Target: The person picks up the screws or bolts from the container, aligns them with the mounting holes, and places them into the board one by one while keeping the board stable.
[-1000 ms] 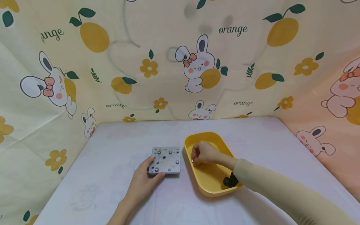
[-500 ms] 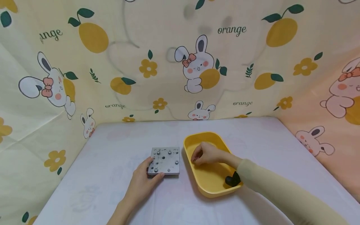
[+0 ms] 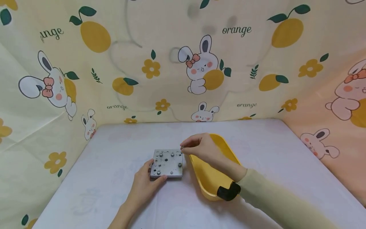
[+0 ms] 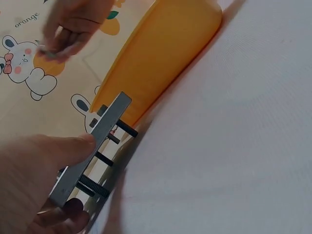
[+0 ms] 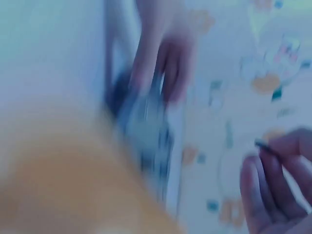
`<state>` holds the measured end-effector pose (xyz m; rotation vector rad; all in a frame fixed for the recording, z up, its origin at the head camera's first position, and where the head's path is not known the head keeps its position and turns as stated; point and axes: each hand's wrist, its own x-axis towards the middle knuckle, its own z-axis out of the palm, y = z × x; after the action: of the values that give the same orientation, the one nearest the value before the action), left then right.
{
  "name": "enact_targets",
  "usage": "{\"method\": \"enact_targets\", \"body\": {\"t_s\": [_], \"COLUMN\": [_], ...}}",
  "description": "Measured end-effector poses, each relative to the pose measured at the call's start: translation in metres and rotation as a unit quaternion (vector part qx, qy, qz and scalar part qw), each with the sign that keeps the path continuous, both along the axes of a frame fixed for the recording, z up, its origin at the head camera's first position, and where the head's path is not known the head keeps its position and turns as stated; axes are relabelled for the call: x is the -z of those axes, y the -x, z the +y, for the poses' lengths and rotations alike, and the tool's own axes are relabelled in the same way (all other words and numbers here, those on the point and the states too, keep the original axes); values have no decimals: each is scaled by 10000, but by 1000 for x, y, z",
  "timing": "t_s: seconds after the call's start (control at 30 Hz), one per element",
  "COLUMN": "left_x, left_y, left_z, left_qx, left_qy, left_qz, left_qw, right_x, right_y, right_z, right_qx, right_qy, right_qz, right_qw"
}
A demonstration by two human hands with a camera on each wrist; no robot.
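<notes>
My left hand (image 3: 145, 181) grips the near left corner of a square grey metal plate (image 3: 171, 166), thumb along its front edge. Socket-head screws sit in some of the plate's holes. In the left wrist view, several threaded shanks (image 4: 93, 186) stick out of its underside above the table. At the plate's far right corner, overlapping it in the head view, my right hand (image 3: 204, 151) pinches a small dark screw (image 5: 265, 146) between thumb and fingertips. Most of that screw is hidden by the fingers, and the right wrist view is blurred.
A yellow plastic tray (image 4: 161, 53) stands just right of the plate, beneath my right forearm. A black wrist mount (image 3: 228, 191) overlaps its near end. The white-covered table (image 3: 114, 146) meets a patterned cloth wall (image 3: 171, 79) behind and at both sides.
My right hand has risen out of the yellow tray and moved left and away from me, to the plate's far right corner, with the screw. The left hand and plate have stayed put.
</notes>
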<state>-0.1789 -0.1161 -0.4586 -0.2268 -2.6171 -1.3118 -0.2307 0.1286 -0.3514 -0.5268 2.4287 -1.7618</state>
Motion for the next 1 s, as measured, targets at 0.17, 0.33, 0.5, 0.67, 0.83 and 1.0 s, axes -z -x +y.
{"method": "enact_targets", "body": {"t_s": [0.17,0.33,0.5,0.67,0.83,1.0], "left_x": [-1,1,3,4,4,4], "left_y": [-1,-1,0,2,3,2], "left_z": [-1,-3,-3,-1,-3,-5], "left_qx": [88,71,47,152,143,153], "left_qy": [-105,-81,-112,-266,-501,-698], "left_qz": [66,281,507,292,194,164], "left_qw": [9999,9995,9986,9991,9985,9973], "right_x": [18,51,75,86,88,91], "right_y": [-30,-34,-26,-21,-18,-15], "right_z": [-44,-80,-99,-106,-108,-108], "right_qx": [792,1301,1161,897,727,593], "right_qy": [758,880,770,573,317,18], "right_qz": [-223,340,685,802,890,984], "right_qw": [9937,9870,9879,9911,9929,9934]}}
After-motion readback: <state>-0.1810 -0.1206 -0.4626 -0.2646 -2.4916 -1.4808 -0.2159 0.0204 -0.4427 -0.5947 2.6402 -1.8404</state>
